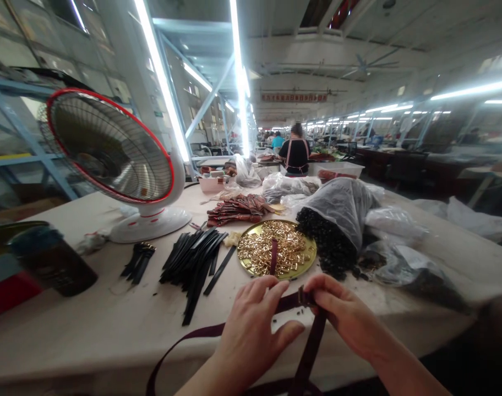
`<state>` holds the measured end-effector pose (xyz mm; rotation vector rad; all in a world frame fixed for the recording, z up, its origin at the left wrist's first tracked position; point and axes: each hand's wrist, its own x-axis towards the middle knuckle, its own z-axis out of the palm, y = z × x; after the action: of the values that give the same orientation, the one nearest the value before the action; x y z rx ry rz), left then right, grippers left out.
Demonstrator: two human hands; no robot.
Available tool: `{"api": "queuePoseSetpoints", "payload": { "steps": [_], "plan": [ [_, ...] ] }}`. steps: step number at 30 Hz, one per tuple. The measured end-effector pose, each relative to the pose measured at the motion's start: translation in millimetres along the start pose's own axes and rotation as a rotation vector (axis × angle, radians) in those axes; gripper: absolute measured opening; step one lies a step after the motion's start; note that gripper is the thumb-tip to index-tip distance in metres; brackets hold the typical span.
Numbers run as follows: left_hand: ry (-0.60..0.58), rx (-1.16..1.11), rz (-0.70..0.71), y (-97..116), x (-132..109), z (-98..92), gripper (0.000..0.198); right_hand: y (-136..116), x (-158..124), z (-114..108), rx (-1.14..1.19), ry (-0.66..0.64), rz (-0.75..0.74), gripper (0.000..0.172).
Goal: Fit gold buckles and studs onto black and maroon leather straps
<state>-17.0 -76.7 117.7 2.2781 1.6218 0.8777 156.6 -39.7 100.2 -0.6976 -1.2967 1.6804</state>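
Note:
A long dark maroon strap (311, 352) loops below my hands and out to the left. My right hand (337, 305) pinches it at a small metal buckle (303, 296). Over the strap, left of the buckle, lies my left hand (255, 324), its thumb spread away from the fingers. Just beyond my hands stands a round yellow dish (241, 265) full of gold-coloured buckles (292, 242), with a maroon strip (273, 256) across them. Black strips (195, 256) are piled left of the dish.
A white fan with a red rim (170, 165) and a dark bottle (53, 261) stand left. Brown strips (238, 209) lie behind the dish. An open bag (344, 209) spills black pieces (329, 242) on the right. A person in black (296, 154) is farther back.

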Motion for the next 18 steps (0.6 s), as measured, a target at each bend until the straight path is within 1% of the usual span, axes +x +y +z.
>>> {"api": "queuePoseSetpoints", "payload": {
  "steps": [1,2,3,5,6,8,11,12,13,14,15,17,18],
  "plan": [
    [-0.007,-0.182,-0.062,5,0,-6.5,0.026,-2,-2,0,0.004,-0.016,-0.026,0.01],
    [-0.049,-0.386,-0.152,9,0,-10.8,0.019,-3,-4,2,0.005,-0.038,-0.051,0.008],
    [-0.113,-0.602,-0.261,13,1,-12.4,0.018,-3,-5,4,-0.005,-0.056,-0.081,0.008],
    [-0.226,-1.005,-0.462,15,1,-7.0,0.021,-1,-9,11,-0.052,-0.067,-0.163,0.008],
    [-0.26,-1.16,-0.532,14,1,-0.5,0.022,-1,-12,14,-0.077,-0.064,-0.214,0.009],
    [-0.255,-1.34,-0.622,9,-1,16.4,0.02,-9,-22,20,-0.085,-0.064,-0.332,0.01],
    [-0.182,-1.377,-0.711,2,-5,39.1,0.017,-35,-39,23,-0.022,-0.096,-0.55,0.009],
    [-0.152,-1.376,-0.721,1,-6,43.4,0.017,-45,-42,22,-0.068,-0.095,-0.594,0.008],
    [-0.124,-1.377,-0.721,1,-7,46.0,0.018,-52,-43,21,-0.189,-0.093,-0.609,0.007],
    [-0.104,-1.378,-0.715,2,-7,47.0,0.019,-56,-40,19,-0.382,-0.089,-0.595,0.009],
    [-0.089,-1.376,-0.706,2,-6,47.2,0.019,-56,-35,17,-0.623,-0.081,-0.552,0.013],
    [-0.093,-1.367,-0.708,2,-4,46.8,0.019,-45,-21,13,-1.097,-0.078,-0.443,0.02],
    [-0.099,-1.365,-0.719,0,-2,47.1,0.018,-37,-14,10,-1.273,-0.072,-0.401,0.022]
  ]
}}
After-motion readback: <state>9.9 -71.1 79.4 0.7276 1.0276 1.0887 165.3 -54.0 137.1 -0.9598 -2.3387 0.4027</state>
